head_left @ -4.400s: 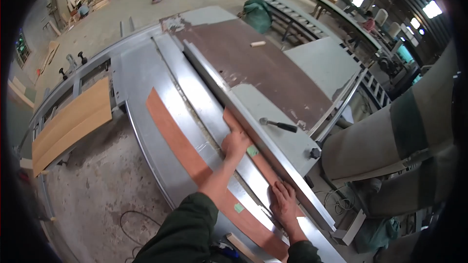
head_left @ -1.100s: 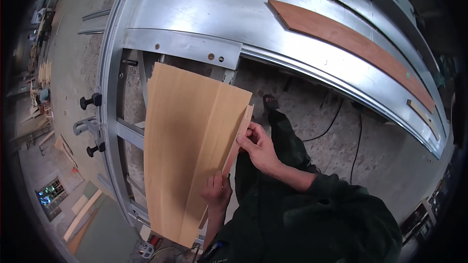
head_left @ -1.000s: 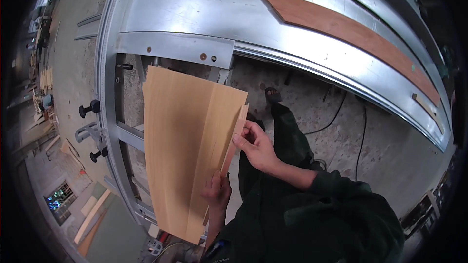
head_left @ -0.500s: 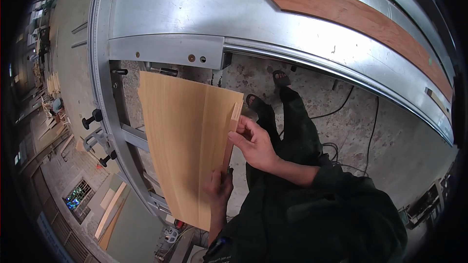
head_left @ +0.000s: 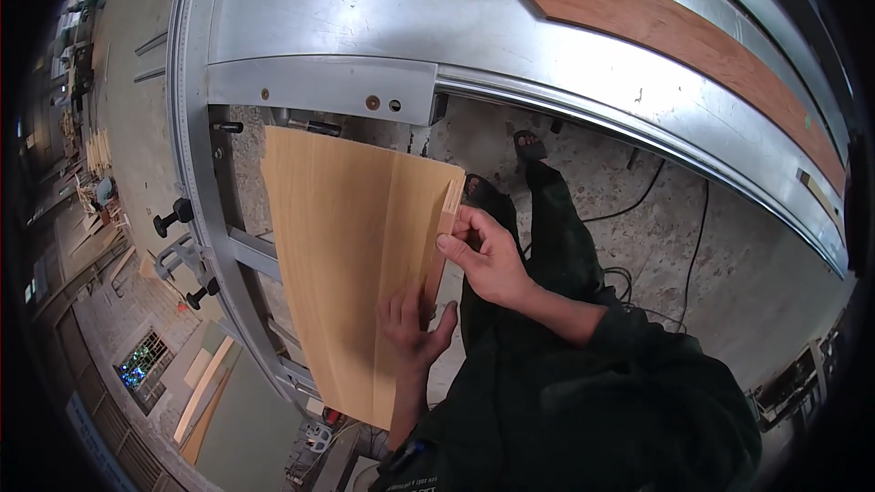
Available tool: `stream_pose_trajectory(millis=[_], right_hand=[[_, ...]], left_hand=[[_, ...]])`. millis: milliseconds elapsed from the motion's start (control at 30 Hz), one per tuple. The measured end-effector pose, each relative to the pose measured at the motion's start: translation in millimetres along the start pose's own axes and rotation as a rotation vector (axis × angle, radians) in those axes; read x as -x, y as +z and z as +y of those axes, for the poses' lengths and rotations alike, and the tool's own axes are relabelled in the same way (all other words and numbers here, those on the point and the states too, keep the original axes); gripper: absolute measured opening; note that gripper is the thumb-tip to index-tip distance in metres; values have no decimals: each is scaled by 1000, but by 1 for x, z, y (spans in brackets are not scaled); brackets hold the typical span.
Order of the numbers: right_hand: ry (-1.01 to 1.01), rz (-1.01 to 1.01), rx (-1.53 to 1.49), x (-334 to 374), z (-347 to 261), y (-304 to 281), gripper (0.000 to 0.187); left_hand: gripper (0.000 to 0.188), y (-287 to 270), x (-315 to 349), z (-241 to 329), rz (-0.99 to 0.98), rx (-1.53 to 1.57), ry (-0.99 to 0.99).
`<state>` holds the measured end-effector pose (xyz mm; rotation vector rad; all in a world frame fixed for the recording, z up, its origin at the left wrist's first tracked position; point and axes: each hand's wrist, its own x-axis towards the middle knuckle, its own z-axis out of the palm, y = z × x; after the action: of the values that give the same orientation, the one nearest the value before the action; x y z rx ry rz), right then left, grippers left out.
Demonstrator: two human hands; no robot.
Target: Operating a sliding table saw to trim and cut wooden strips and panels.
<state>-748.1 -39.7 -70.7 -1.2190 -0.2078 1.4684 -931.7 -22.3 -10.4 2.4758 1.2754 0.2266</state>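
A large light-brown wooden panel [head_left: 333, 246] with one curved side extends between my body and the metal machine table. Along its right edge, on its upper face, lies a narrow wooden strip [head_left: 450, 205] with a layered pale end. My right hand [head_left: 497, 264] pinches this strip near its far end, thumb on the near face and fingers on the outer side. Lower down, my left hand [head_left: 415, 333] rests against the panel beside the strip, fingers spread and thumb held apart. Whether any fingertips reach under the strip's edge is hard to see.
Beyond the panel is a silvery metal machine table [head_left: 301, 18] bearing a reddish-brown curved board [head_left: 665, 36]. A ruled metal frame [head_left: 208, 210] with black knobs [head_left: 178, 217] borders the left. Black cables [head_left: 629, 205] trail over the speckled floor. Boards [head_left: 205, 387] lie at lower left.
My left hand has loosened from a curled grip at the strip, with its fingers now spread on the panel. My right hand, panel and strip have shifted slightly right in view.
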Motion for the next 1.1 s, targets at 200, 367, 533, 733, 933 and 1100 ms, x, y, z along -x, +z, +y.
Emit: stream_pose_trajectory(millis=[200, 367, 533, 733, 933, 1100], right_hand=[[15, -46, -221, -3, 5, -5, 37], [131, -125, -370, -14, -6, -15, 26], [204, -26, -314, -16, -9, -9, 22], [250, 52, -234, -17, -15, -10, 27], [257, 119, -200, -14, -22, -7, 32], [61, 249, -172, -18, -20, -3, 39]], left_hand=[[60, 25, -48, -7, 86, 29, 247], [54, 31, -51, -7, 75, 93, 230], [52, 32, -45, -9, 62, 97, 214], [58, 34, -44, -10, 73, 107, 217], [60, 35, -43, -13, 80, 107, 228], [56, 35, -43, -12, 75, 100, 213]])
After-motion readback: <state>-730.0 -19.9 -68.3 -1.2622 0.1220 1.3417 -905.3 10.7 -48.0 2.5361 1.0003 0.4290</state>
